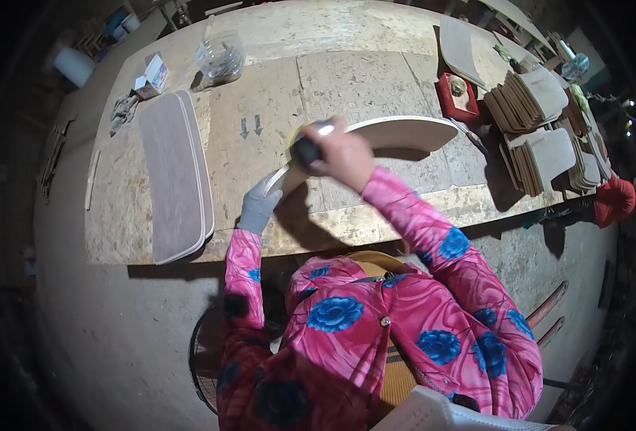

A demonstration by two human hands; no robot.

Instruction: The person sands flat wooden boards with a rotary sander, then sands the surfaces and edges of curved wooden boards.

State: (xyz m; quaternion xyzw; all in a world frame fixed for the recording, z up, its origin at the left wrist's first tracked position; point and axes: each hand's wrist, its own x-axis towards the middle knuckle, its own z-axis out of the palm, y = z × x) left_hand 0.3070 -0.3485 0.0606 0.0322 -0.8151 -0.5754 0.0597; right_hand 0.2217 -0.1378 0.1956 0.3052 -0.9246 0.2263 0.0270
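A curved plywood panel point(411, 134) stands on its long edge on the workbench, bowed away from me. My left hand point(258, 210), in a grey glove, grips the panel's near left end. My bare right hand point(347, 159) is wrapped round a black hand tool with a yellow rim point(305, 149), held against the panel's upper edge; blur hides its exact kind. Left of my hands, curved boards point(176, 172) lie stacked on the bench. Two dark metal pieces point(251, 127) rest beyond my left hand.
Stacks of curved plywood pieces point(523, 104) crowd the bench's right side, beside a red box point(459, 98) and a single board point(460, 52). A clear plastic tub point(221, 61), a small carton point(151, 77) and a grey glove point(123, 111) sit at the far left.
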